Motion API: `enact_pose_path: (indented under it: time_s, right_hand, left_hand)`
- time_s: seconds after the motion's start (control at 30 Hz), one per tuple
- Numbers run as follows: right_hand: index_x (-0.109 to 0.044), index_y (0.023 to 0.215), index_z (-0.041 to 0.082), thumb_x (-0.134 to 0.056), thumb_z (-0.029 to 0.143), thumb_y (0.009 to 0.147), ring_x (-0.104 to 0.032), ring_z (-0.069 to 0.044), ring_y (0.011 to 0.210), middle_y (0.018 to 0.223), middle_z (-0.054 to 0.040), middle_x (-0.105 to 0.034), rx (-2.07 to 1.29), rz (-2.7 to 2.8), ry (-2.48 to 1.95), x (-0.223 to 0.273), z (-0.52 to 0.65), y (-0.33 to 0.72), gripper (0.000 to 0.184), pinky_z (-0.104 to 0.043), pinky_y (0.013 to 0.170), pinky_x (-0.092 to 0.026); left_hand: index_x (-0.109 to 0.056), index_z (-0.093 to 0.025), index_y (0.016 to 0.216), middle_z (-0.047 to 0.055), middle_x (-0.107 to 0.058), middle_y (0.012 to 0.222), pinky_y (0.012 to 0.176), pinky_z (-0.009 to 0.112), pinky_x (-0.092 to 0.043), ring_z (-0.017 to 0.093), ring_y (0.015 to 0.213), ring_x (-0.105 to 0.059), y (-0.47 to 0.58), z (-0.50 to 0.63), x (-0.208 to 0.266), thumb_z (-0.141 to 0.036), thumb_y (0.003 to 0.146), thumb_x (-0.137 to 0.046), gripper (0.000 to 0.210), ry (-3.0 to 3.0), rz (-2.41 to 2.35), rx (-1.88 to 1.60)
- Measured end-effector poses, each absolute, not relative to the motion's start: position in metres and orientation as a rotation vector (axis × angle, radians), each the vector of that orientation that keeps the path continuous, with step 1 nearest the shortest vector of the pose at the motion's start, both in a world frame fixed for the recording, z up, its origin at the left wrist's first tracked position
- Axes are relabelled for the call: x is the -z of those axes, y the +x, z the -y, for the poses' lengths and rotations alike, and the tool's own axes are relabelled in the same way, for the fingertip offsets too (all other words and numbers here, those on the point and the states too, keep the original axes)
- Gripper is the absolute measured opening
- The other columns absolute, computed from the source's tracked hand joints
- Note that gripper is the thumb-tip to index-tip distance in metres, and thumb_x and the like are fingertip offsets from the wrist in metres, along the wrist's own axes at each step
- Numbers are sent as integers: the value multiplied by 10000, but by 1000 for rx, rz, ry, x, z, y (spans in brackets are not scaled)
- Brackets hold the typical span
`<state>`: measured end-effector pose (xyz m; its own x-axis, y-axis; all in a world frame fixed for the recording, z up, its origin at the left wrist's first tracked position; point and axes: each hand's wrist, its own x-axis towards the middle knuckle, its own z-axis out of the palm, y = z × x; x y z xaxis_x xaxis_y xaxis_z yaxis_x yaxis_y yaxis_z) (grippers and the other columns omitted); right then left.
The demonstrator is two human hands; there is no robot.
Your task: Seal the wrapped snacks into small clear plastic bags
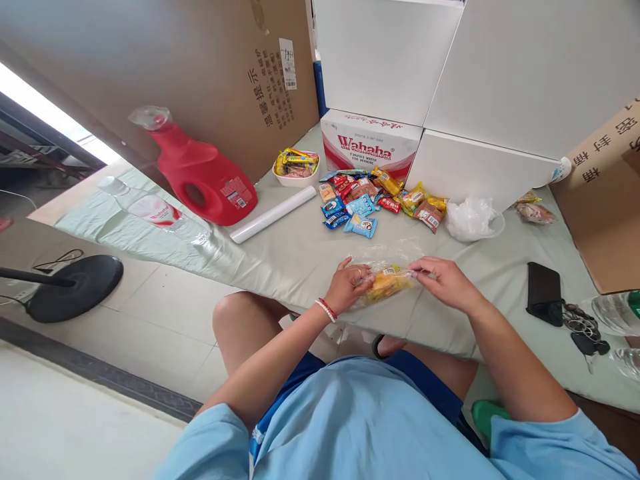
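Right hand (pixel 445 280) first: thumb and fingertips pinch together on the right edge of a clear, crinkly plastic bag (pixel 385 253). Over on the left, the left hand (pixel 350 283) lies against the bag's other side, fingers spread, thumb towards the contents; whether it grips the film or only steadies it, I can't tell. Inside sit yellow, shiny wrapped snacks (pixel 387 285), right between the two hands at the near edge of the pale green cloth-covered table (pixel 285 260).

The step in hand looks like working the bag around its snacks, though whether it's being opened or closed isn't clear. The next move, I'd judge, calls for a steady left hand and a firm right-hand pinch, because thin film like this could slip or crumple.

Just beyond, a heap of red, blue, yellow and brown snack packets (pixel 360 193) spreads out, with a crumpled translucent plastic bag (pixel 470 217) to its right. Left of the heap lies a smooth white roll (pixel 273 215), a white bowl of yellow packets (pixel 296 181) at its far end; farther left, a red plastic jug (pixel 210 177) leans by the cardboard. And far behind the heap, a red-and-white Wahaha carton (pixel 370 143).
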<state>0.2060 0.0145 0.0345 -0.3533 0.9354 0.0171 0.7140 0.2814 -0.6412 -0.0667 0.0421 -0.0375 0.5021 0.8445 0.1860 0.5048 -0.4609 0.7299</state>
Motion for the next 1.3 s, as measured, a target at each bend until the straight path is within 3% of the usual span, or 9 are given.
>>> enact_pose_path:
  time_s: [0.1,0.2,0.3,0.43,0.6,0.73,0.93,1.13,1.3]
  right_hand:
    - [-740,1040,197,-535,320,962,-674,-227,826,856,-61,-743,-954,2147,-1791,-37,-43,218,252,-319,735,-524]
    - [-765,979,202,-562,247,934,-635,-279,936,897,-120,-725,-391,2146,-2103,-37,-50,213,213,-340,733,-500]
    - [-756,1058,210,-507,257,989,-571,-298,1051,1018,-140,-700,59,2130,-1796,-42,-33,190,262,-385,826,-506]
    - [-739,1119,231,-534,216,1001,-569,-247,1051,1035,-93,-696,-215,2474,-1149,-35,-10,156,237,-374,892,-525]
    - [-725,1195,218,-525,147,1001,-593,-242,1101,1185,-101,-712,-332,2372,-1057,5,-3,153,288,-428,958,-548]
    - [-708,1255,234,-577,176,986,-593,-253,1181,1237,-97,-705,-347,2311,-1036,19,2,160,305,-477,1035,-528]
    - [-724,1237,238,-557,151,985,-605,-252,1178,1220,-102,-716,-368,2298,-1044,20,2,156,315,-492,1038,-531]
    - [-736,1210,226,-556,134,981,-604,-249,1148,1213,-97,-722,-386,2282,-1051,25,-3,155,305,-484,1019,-535]
    - [-741,1184,228,-546,146,993,-586,-251,1133,1214,-79,-716,-406,2246,-1065,24,-2,154,284,-455,994,-540]
  left_hand:
    - [-695,-233,936,27,-793,1037,1246,509,-246,189,1194,-687,-66,-42,39,-331,997,-503,224,2199,-990,-680]
    - [-690,-235,956,28,-795,1050,1223,500,-296,187,1157,-704,-63,-41,42,-332,1001,-488,228,2173,-994,-681]
    - [-686,-235,907,27,-794,1050,1191,473,-346,193,1092,-721,-58,-42,45,-344,991,-503,229,2110,-1009,-726]
    - [-650,-214,786,25,-768,899,929,331,-499,177,869,-707,-56,-44,46,-373,976,-514,283,1999,-1059,-766]
    - [-565,-204,671,-7,-617,645,661,267,-405,152,646,-575,-76,-50,49,-391,947,-553,335,1871,-1597,-674]
    - [-578,-207,707,31,-653,739,730,303,-417,197,759,-601,-88,-62,42,-338,931,-562,260,1897,-1780,-665]
    - [-589,-173,1323,158,-678,1265,1021,449,-404,313,1221,-568,-52,-104,19,-399,951,-556,436,2242,-1650,-436]
    - [-732,-160,927,101,-741,881,854,371,-468,271,923,-663,-23,-135,4,-243,830,-669,143,2307,-1420,-111]
    - [-700,-191,989,42,-709,854,744,291,-449,186,796,-636,-33,-111,-22,-224,940,-523,186,2397,-1223,-209]
